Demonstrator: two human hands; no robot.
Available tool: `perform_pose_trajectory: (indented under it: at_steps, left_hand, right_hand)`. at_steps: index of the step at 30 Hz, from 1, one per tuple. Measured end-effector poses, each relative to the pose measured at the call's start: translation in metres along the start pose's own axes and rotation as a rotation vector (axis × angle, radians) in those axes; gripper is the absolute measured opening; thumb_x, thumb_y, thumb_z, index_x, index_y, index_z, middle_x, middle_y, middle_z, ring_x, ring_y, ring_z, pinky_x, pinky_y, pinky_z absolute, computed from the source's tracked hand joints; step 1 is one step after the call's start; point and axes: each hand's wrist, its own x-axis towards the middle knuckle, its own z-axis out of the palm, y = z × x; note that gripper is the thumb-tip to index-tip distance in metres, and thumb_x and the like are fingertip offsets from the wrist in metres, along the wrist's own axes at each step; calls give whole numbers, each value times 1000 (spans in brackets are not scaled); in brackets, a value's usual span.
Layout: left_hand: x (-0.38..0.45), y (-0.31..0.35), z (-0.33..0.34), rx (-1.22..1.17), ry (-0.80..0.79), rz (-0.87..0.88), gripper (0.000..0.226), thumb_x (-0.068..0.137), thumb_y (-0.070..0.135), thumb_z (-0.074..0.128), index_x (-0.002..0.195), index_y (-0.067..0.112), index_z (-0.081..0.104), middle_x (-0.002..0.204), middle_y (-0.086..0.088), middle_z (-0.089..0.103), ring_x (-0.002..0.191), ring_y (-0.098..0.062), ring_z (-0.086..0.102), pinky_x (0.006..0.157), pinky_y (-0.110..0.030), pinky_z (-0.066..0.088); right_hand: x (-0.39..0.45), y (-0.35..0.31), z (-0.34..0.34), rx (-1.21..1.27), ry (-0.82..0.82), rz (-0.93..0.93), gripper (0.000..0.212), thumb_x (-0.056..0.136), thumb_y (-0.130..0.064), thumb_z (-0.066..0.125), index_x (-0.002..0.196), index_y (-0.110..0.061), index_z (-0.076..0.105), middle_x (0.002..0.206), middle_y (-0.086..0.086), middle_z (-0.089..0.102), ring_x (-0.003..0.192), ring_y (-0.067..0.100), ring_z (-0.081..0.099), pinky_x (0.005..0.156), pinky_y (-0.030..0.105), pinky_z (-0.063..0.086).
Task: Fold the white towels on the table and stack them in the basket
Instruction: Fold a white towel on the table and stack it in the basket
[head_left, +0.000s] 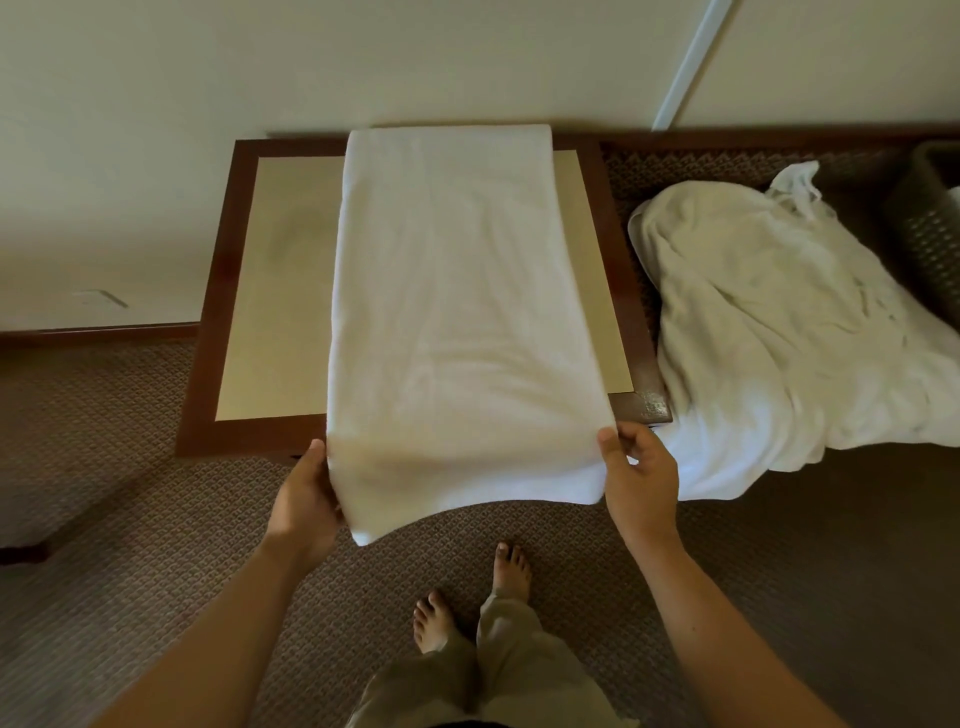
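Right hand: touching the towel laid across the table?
Touching. The head view shows the right hand pinching the near right corner of the towel, thumb on top.

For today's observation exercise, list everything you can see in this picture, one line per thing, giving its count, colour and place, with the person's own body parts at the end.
Towel: one, white, laid lengthwise across the table, its near end hanging over the edge and held at both corners.
Pile of towels: one heap, white, unfolded, right of the table.
Table: one, dark brown frame with beige top, against the wall.
Basket: one, dark woven, far right, partly out of view.
Carpet: brown, patterned, covering the floor.
Wall: cream, behind the table.
Trousers: one pair, beige, bottom centre.
Feet: two, bare, on the carpet.
Left hand: grips the towel's near left corner.
Right hand: grips the towel's near right corner.
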Motion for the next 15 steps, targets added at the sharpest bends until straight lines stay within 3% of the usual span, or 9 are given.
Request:
perform_pose_trajectory:
  at_steps: [4, 7, 10, 13, 15]
  left_hand:
    - [-2, -6, -2, 89, 53, -14, 39, 106, 44, 50, 130, 18, 66, 124, -6, 72, 116, -26, 65, 101, -52, 51]
    - [-6, -4, 3, 229, 177, 90, 26, 109, 35, 46, 120, 19, 64, 114, -3, 69, 109, -23, 65, 100, -51, 51]
    - [-3, -4, 6, 468, 278, 202, 25, 108, 35, 46, 93, 29, 65, 105, -2, 69, 107, -27, 64, 102, -55, 50]
    - [-3, -9, 7, 417, 237, 219, 17, 101, 17, 51, 93, 20, 66, 99, -6, 66, 100, -29, 61, 95, -49, 52]
    - [-8, -12, 8, 420, 179, 225, 12, 99, 16, 56, 96, 20, 67, 100, -5, 67, 98, -26, 60, 87, -44, 50]
  right_hand:
    - [9, 8, 6, -85, -111, 156, 18, 103, -30, 60, 102, -14, 68, 91, 1, 70, 87, 18, 65, 75, 35, 48]
    - [13, 12, 9, -107, -136, 159, 22, 103, -30, 59, 92, -12, 65, 86, 14, 66, 77, 22, 58, 69, 34, 43]
    - [17, 16, 9, -143, -128, 151, 13, 102, -30, 59, 97, -20, 64, 89, 0, 68, 86, 21, 63, 71, 33, 45]
    - [19, 21, 10, -107, -79, 194, 13, 102, -28, 60, 110, -17, 62, 101, -4, 65, 99, 19, 62, 76, 29, 43]
    - [16, 20, 12, -19, -78, 194, 15, 101, -18, 60, 115, -16, 58, 109, -4, 64, 101, 12, 63, 75, 25, 42]
